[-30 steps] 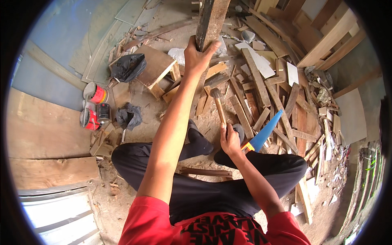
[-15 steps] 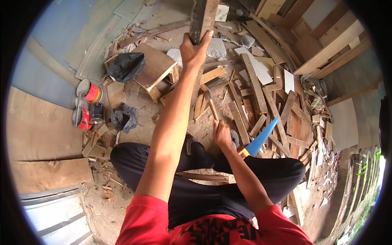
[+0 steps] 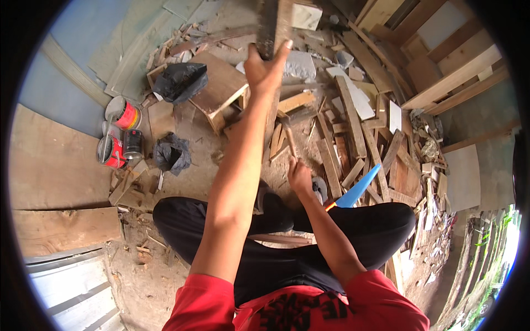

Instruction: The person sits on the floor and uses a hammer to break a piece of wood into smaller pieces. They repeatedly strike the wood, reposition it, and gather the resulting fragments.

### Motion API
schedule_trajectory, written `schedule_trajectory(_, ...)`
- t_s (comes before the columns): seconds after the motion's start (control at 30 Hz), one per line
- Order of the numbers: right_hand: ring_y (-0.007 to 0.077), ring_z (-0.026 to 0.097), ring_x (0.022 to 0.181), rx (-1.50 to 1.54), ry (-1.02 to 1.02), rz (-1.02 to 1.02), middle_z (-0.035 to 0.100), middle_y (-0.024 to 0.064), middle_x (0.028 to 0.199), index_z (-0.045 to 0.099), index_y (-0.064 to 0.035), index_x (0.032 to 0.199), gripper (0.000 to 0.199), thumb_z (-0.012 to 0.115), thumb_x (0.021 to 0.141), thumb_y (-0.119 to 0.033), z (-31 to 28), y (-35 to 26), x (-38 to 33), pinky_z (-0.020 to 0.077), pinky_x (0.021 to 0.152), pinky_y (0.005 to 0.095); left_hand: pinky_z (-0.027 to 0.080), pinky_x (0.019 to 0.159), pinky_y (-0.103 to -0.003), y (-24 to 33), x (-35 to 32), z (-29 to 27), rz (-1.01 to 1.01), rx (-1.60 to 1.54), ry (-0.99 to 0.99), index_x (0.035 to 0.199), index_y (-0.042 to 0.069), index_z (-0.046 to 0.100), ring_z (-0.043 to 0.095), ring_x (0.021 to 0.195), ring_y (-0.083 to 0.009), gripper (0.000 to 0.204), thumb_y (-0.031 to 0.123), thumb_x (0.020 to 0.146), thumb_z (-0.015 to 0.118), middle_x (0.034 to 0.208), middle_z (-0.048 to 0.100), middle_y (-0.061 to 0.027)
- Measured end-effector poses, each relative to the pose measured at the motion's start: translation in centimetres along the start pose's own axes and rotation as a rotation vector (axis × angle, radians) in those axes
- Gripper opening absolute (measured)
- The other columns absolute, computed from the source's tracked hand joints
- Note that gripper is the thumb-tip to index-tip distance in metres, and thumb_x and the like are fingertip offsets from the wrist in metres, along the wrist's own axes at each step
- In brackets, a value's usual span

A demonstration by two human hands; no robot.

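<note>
My left hand (image 3: 265, 69) is raised at arm's length and holds an upright wooden plank (image 3: 271, 25), fingers stretched along its face. The plank's lower part runs down behind my forearm toward the ground. My right hand (image 3: 298, 176) is low, just above my crossed legs in black trousers (image 3: 364, 220), and is closed on the wooden handle of a hammer (image 3: 289, 144). The hammer's head is blurred and hard to make out. A blue hand saw (image 3: 359, 190) with an orange grip lies just right of that hand.
A small wooden stool (image 3: 223, 91) with a black bag (image 3: 179, 80) on it stands to the left of the plank. Two red paint cans (image 3: 118, 132) and another black bag (image 3: 171, 154) sit further left. Several scrap boards (image 3: 359, 121) litter the ground on the right.
My left hand and the plank have shifted up and further from me. My right hand has come down with the hammer, closer to my legs.
</note>
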State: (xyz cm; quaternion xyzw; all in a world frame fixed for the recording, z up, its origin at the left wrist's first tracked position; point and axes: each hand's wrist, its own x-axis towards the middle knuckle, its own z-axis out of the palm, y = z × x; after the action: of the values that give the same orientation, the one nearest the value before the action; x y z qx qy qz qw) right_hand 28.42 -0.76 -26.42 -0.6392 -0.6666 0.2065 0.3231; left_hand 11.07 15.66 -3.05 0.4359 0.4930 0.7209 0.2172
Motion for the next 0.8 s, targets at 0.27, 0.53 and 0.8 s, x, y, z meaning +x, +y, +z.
schedule_trajectory(0.27, 0.0435, 0.062, 0.057, 0.334, 0.147, -0.148, 0.057, 0.0224, 0.06, 0.054, 0.0021, 0.087, 0.039, 0.044, 0.104, -0.032, -4.1, -7.0, -0.8, 0.0447, 0.052, 0.0496, 0.054, 0.067, -0.035, -0.5, -1.1, 2.2, 0.021, 0.096, -0.098, 0.095, -0.004, 0.062, 0.069, 0.071, -0.0215, 0.06, 0.05, 0.077, 0.08, 0.078, 0.07, -0.0146)
schedule_trajectory(0.53, 0.0525, 0.06, 0.069, -0.059, 0.025, 0.112, 0.059, 0.0325, 0.069, 0.057, 0.005, 0.089, 0.045, 0.047, 0.103, -0.037, -0.8, -0.9, -0.1, 0.0434, 0.057, 0.0574, 0.054, 0.071, -0.035, 0.3, -1.4, 2.2, 0.061, 0.134, -0.108, 0.097, -0.005, 0.062, 0.068, 0.076, -0.0225, 0.062, 0.052, 0.078, 0.078, 0.084, 0.071, -0.0151)
schedule_trajectory(0.8, 0.0437, 0.06, 0.057, 0.454, 0.224, -0.298, 0.054, 0.0222, 0.06, 0.056, 0.0041, 0.102, 0.041, 0.045, 0.102, -0.035, -5.7, -8.5, 0.4, 0.0445, 0.052, 0.0471, 0.052, 0.074, -0.034, 0.5, -1.5, 0.3, 0.03, 0.065, -0.081, 0.099, -0.004, 0.063, 0.066, 0.081, -0.0185, 0.056, 0.047, 0.081, 0.077, 0.088, 0.07, -0.014)
